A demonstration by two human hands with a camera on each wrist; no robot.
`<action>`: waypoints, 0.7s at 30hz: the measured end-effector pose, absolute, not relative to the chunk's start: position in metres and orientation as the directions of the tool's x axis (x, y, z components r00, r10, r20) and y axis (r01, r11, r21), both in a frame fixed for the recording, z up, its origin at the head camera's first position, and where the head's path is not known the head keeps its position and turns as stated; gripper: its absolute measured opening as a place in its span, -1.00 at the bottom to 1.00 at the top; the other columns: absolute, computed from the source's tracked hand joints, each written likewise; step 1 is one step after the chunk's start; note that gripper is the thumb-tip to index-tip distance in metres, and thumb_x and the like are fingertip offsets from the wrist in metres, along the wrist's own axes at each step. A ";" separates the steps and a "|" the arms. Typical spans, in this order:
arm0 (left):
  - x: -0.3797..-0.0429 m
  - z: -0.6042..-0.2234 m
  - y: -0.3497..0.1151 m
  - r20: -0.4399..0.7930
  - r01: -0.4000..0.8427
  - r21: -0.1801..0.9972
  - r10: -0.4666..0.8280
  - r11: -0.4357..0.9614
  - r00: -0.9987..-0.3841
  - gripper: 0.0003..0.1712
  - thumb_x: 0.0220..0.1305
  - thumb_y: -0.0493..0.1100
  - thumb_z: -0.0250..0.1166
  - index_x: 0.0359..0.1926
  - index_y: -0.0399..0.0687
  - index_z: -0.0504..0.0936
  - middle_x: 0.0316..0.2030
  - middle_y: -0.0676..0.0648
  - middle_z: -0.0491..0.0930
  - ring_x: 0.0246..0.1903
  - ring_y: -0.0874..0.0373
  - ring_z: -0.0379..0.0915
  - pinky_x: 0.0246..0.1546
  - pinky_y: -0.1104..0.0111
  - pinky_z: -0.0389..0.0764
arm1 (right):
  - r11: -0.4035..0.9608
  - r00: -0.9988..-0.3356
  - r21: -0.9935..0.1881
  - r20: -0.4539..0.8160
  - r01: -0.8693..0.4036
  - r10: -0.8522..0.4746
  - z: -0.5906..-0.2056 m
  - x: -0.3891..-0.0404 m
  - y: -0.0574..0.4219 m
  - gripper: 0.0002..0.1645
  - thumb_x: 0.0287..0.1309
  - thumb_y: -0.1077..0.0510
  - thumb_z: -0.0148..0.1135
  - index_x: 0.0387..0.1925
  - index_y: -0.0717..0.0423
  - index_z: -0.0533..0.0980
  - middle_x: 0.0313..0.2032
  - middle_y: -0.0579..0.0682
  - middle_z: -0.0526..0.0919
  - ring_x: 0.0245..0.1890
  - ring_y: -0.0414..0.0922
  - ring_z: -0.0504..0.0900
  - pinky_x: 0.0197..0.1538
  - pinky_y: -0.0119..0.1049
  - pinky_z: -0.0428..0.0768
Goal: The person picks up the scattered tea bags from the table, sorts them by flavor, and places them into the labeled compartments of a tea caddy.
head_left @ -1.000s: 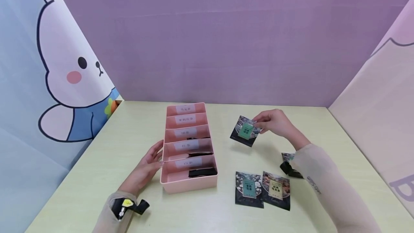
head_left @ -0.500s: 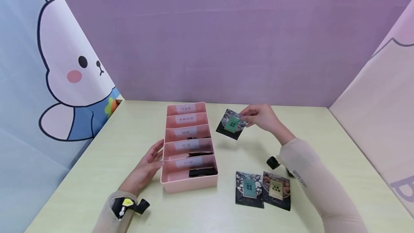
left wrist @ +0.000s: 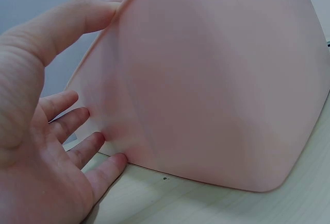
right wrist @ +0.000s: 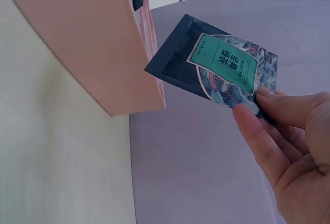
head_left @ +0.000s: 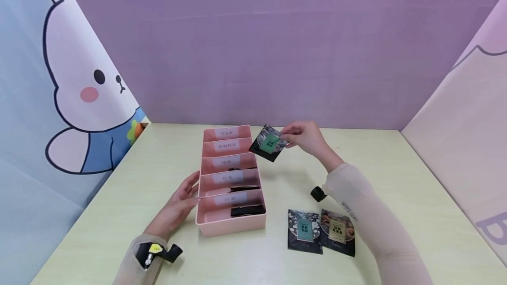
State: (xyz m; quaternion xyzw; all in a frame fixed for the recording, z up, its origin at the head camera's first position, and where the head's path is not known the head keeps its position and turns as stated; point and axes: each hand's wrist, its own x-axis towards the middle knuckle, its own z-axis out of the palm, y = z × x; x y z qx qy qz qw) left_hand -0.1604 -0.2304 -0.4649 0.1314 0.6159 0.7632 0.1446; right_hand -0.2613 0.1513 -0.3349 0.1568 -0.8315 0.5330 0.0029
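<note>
My right hand (head_left: 306, 137) pinches a green tea sachet (head_left: 268, 143) by one corner, thumb over its printed face. The dark sachet (right wrist: 216, 64), with a green label, hangs tilted at the right side of a pink divided box (head_left: 233, 231), near the labelled compartments toward the back. My left hand (head_left: 177, 210) rests at the box's left side. In the left wrist view, the thumb of the left hand (left wrist: 56, 147) lies on the rim of the box (left wrist: 206, 90) and its other fingers lie loosely extended against the outer wall.
Dark sachets stand low in the three nearer compartments, one a black sachet (head_left: 248, 210) in the front. On the table (head_left: 245, 258), a white-flower sachet (head_left: 304, 232) slightly overlaps an orange-patterned sachet (head_left: 338, 233), right of the box. A purple backdrop (head_left: 277, 56) rises behind.
My right hand has carried the green tea sachet left and slightly farther back, up to the box's right edge. Its forearm now covers a sachet seen earlier. The left hand stays put.
</note>
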 end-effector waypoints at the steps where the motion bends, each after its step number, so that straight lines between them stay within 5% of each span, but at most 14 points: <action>1: -0.160 -0.465 -0.231 0.021 -0.061 0.978 0.382 -0.200 -0.924 -0.06 0.32 -0.47 0.05 0.56 -0.23 -0.27 0.55 -0.25 -0.31 0.42 0.03 -0.08 0.24 0.45 0.38 | 0.376 -0.950 -0.888 0.177 -0.266 -0.256 -0.335 -0.262 0.149 -0.83 0.17 0.37 0.35 -0.19 0.39 0.65 -0.28 0.21 0.74 -0.39 0.00 0.74 -0.22 -0.04 0.73; 7: -0.160 -0.464 -0.230 0.028 -0.056 0.977 0.383 -0.206 -0.923 -0.06 0.31 -0.47 0.07 0.55 -0.26 -0.27 0.55 -0.27 -0.31 0.41 0.03 -0.07 0.24 0.45 0.38 | 0.316 -0.943 -0.904 0.208 -0.287 -0.261 -0.337 -0.263 0.135 -0.85 0.15 0.36 0.37 -0.24 0.40 0.66 -0.33 0.19 0.75 -0.43 -0.04 0.74 -0.31 -0.20 0.74; 21: -0.158 -0.462 -0.228 0.007 -0.070 0.978 0.367 -0.196 -0.930 -0.04 0.29 -0.44 0.10 0.56 -0.24 -0.25 0.55 -0.27 -0.30 0.46 -0.16 -0.22 0.22 0.49 0.38 | 0.260 -0.918 -0.909 0.237 -0.324 -0.317 -0.353 -0.257 0.104 -0.89 0.15 0.35 0.37 -0.28 0.37 0.66 -0.40 0.13 0.74 -0.44 -0.05 0.72 -0.26 -0.03 0.73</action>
